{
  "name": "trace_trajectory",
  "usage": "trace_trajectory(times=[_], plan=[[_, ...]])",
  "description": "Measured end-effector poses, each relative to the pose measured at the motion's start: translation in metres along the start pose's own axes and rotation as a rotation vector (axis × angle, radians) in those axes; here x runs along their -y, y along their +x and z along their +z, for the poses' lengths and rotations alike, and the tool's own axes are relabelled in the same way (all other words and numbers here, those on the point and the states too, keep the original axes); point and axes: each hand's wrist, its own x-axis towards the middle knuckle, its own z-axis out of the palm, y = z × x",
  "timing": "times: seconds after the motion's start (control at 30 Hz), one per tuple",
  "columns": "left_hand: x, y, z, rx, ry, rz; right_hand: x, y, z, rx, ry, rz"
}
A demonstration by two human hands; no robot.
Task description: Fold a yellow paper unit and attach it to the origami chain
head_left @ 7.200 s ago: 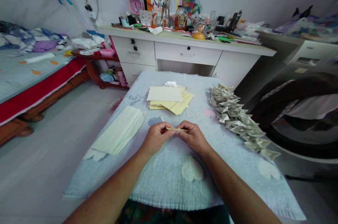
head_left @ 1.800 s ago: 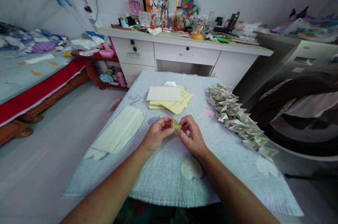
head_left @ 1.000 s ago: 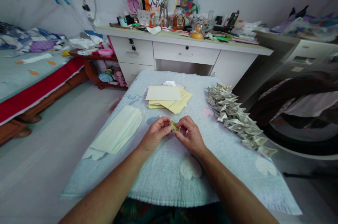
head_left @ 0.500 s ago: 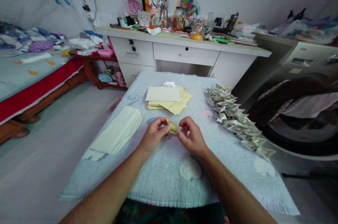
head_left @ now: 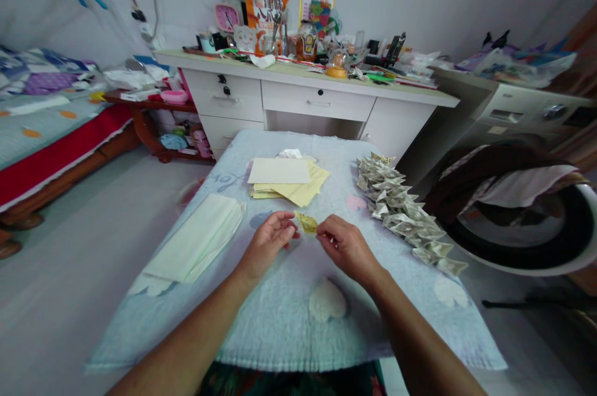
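A small folded piece of yellow paper [head_left: 306, 223] is held above the cloth-covered table [head_left: 275, 321]. My right hand [head_left: 344, 242] pinches its right corner between thumb and fingers. Close by the paper's left tip is my left hand [head_left: 270, 239], its fingers loosely curved and thumb apart from the paper; whether a fingertip brushes the tip is hard to see. Beyond the hands lies a stack of yellow paper sheets [head_left: 305, 193] with a paler card [head_left: 278, 171] on top.
Folded pale green-white sheets [head_left: 196, 239] lie at the left. Rows of pointed folded-paper pieces [head_left: 401, 212] run along the right edge. A cluttered white desk [head_left: 321, 99] stands behind, a washing machine [head_left: 508, 111] with its door open at right, a bed [head_left: 51, 132] at left.
My right hand has closed on the paper's right corner, and the left fingers have loosened from its left end. The camera has turned slightly to the right.
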Motion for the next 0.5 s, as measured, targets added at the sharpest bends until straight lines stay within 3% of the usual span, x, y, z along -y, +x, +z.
trace_trajectory(times=[0.13,0.27,0.5], plan=[[-0.002,-0.001,-0.001,0.013,0.051,0.012,-0.026,-0.017,-0.040,-0.164,-0.146,0.093],[-0.002,-0.002,-0.002,0.035,0.094,0.007,-0.066,-0.033,-0.076,-0.349,-0.437,0.164],[-0.003,-0.003,-0.002,0.072,0.145,-0.015,-0.110,-0.040,-0.096,-0.376,-0.756,0.288]])
